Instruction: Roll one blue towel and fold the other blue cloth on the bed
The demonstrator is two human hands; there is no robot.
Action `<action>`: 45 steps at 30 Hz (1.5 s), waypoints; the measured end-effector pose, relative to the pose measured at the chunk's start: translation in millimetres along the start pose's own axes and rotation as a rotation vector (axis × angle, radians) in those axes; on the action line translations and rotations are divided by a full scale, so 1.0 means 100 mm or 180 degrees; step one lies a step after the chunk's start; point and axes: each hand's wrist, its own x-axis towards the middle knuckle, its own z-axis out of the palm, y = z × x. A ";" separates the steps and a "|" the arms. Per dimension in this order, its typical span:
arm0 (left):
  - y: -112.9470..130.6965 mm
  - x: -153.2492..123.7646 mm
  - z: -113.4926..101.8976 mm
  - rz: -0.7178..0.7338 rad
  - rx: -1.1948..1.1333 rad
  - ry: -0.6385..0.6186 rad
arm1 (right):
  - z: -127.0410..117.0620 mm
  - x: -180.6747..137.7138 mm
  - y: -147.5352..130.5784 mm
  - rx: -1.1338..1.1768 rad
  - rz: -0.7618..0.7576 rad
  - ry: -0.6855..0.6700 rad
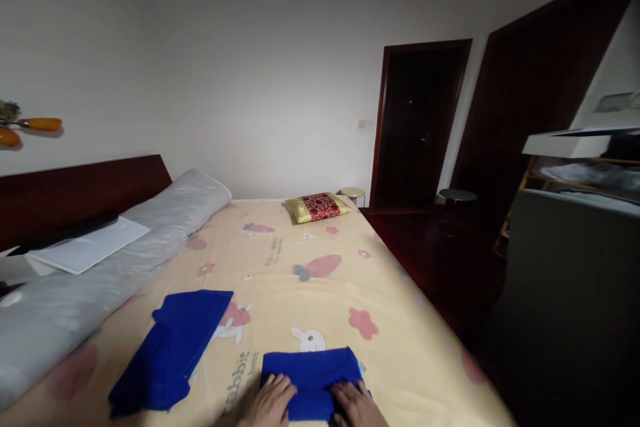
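A folded blue cloth [313, 373] lies on the bed in front of me, a roughly rectangular bundle with a crease across its middle. My left hand [274, 401] rests at its left edge, fingers lying on the fabric. On the right part of the same cloth, my right hand [356, 404] presses down with its fingers spread and slightly bent. Neither hand appears to grip the fabric. To the left lies a second blue cloth [173, 350], flat and slanted, away from both hands. Its exact kind of garment cannot be made out.
The bed's cream sheet [285, 307] has rabbit and carrot prints. A rolled grey quilt [195, 203] runs along the headboard [90, 183], with a white flat item [93, 243] on it. A red-gold pillow [319, 207] sits at the far edge. Stools [457, 195] and a shelf stand beyond.
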 end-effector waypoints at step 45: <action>0.08 0.05 0.02 -0.0156 0.0470 -0.0220 | 0.38 0.04 0.30 -0.2060 -0.0811 0.1737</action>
